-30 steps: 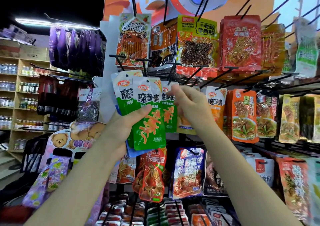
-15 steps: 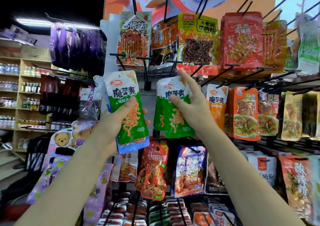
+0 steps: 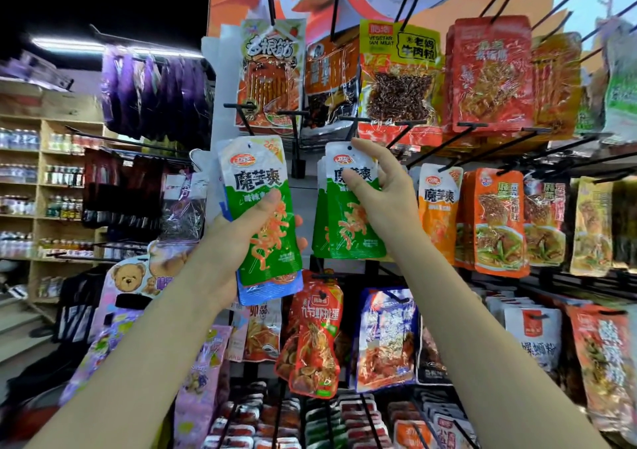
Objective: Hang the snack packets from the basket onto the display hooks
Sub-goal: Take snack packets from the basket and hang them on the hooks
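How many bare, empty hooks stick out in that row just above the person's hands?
2 that I can tell: one empty hook above the left hand, another between the hands. Hooks further right hold packets; some may be hidden.

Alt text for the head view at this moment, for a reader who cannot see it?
A person's left hand grips a stack of green snack packets, while the right hand pinches the top of another green packet by a display hook. Rows of snack packets hang around them.

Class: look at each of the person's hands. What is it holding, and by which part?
Left hand: a stack of green packets, gripped around the lower middle. Right hand: hanging green packets, pinched near the top.
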Tool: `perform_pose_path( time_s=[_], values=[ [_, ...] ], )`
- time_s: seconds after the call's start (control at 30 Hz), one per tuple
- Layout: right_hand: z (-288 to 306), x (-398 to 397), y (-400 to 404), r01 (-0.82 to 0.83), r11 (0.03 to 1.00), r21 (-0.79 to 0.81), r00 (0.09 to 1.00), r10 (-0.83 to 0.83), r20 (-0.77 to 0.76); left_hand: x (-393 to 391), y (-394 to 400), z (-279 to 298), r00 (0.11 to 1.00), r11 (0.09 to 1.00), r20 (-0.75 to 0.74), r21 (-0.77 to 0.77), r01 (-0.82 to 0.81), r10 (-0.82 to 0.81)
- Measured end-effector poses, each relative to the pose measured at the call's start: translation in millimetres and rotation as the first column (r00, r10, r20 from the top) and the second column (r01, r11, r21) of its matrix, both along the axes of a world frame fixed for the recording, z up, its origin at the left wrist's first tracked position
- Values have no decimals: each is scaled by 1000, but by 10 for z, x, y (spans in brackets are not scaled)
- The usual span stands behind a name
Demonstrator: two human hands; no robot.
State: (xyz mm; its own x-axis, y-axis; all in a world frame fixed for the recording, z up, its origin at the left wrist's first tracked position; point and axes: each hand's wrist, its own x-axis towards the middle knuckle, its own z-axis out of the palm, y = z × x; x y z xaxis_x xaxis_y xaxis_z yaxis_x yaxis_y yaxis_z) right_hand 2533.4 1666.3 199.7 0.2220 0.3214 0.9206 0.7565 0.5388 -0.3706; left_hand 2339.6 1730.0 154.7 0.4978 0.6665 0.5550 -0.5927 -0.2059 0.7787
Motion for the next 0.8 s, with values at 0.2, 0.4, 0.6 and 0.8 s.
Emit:
perform_pose_path(
  time_s=[0.2,0.4,0.6,0.8],
  values=[
    [13,34,-57,50,999,-7,998,-50,38,47,-29,7,1000,1000,18,18,9,-9],
    [73,-10,-69,68,998,-19,995,-66,78,103,-53,19,999,999,-22,28,37,-36],
    [83,-80,-86,143,986,-85,979,-129,158,114,-44,0,1000,999,-27,35,13,-13],
    [68,-37,-61,158,987,-37,980,-152,130,97,-38,-5,999,999,-7,35,39,-39]
  ],
)
